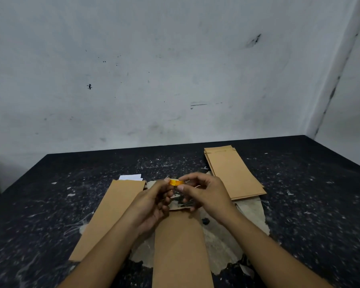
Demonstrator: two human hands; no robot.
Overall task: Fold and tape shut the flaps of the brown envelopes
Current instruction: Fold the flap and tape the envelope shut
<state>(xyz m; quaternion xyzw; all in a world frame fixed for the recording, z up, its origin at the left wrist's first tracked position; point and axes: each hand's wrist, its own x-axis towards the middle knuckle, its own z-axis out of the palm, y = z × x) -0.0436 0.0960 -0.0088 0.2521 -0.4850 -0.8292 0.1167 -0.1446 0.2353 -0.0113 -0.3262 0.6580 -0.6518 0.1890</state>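
A small yellow-orange roll of tape (175,182) is pinched between both hands above the table. My left hand (154,201) grips its left side, my right hand (204,193) its right side with thumb and forefinger. Directly below them lies a brown envelope (180,248), running towards me; its far end is hidden by my hands. Another brown envelope (110,217) lies to the left, partly under my left forearm. A stack of brown envelopes (233,173) rests at the back right.
The black, scratched table (312,204) has a worn pale patch (222,242) under the middle envelope. A white slip of paper (131,177) peeks out beyond the left envelope. A grey wall (175,80) stands close behind the table.
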